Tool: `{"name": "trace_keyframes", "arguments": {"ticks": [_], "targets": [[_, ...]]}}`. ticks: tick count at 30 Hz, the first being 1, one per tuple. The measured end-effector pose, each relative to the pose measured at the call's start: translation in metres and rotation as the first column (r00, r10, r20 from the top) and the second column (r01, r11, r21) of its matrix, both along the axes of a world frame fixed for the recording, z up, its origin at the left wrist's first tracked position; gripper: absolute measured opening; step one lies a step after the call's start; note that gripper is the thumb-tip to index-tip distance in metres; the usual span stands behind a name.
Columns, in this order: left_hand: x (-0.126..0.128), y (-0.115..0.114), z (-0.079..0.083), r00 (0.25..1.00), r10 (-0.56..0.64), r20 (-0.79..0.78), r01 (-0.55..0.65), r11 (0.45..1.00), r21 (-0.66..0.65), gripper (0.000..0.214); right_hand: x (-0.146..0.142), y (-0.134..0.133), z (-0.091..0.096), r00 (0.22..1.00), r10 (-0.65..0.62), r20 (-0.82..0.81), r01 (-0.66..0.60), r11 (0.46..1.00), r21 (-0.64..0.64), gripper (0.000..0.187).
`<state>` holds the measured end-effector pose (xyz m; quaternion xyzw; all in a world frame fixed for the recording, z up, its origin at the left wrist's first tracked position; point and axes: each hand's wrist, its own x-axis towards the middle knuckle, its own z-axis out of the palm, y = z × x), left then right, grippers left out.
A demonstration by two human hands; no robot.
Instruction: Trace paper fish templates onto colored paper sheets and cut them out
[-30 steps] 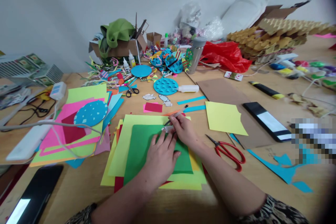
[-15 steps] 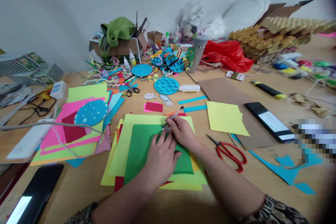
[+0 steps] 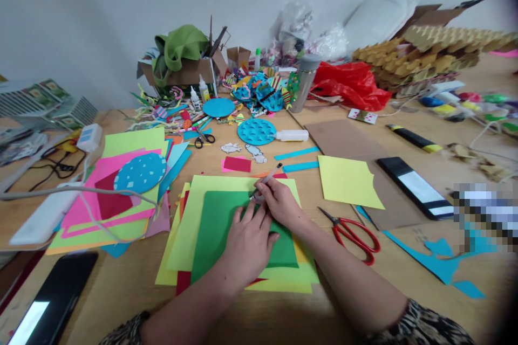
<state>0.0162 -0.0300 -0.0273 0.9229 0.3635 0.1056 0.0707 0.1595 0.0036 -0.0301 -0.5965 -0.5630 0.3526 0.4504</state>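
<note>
A green paper sheet (image 3: 218,226) lies on a stack of yellow sheets (image 3: 190,232) in front of me. My left hand (image 3: 249,242) rests flat on the green sheet, fingers stretched out, pressing it down. My right hand (image 3: 281,202) is closed around a pen (image 3: 267,177), its tip touching the green sheet's top edge just beyond my left fingertips.
Red scissors (image 3: 354,234) lie right of the stack, a loose yellow sheet (image 3: 346,182) and brown cardboard (image 3: 343,143) beyond them. A pile of coloured paper with a blue dotted disc (image 3: 140,172) sits at left. Black scissors (image 3: 203,140), glue bottle (image 3: 292,135), blue discs and clutter fill the back.
My right hand with the pen has shifted slightly left along the green sheet's top edge. My left hand has stayed in place.
</note>
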Motion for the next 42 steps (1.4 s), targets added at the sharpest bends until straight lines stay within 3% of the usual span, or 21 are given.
{"name": "trace_keyframes", "arguments": {"ticks": [22, 42], "targets": [[0.0004, 0.0006, 0.0014, 1.000, 0.009, -0.002, -0.009, 0.999, -0.041, 0.044, 0.0014, 0.0014, -0.0002, 0.991, -0.068, 0.118, 0.066, 0.998, 0.019, 0.026], [0.0001, -0.0001, 0.0006, 1.000, 0.016, -0.009, -0.016, 1.000, 0.012, 0.049, 0.0070, 0.0032, -0.0018, 0.965, -0.178, 0.192, 0.169, 0.984, 0.063, 0.026]]}}
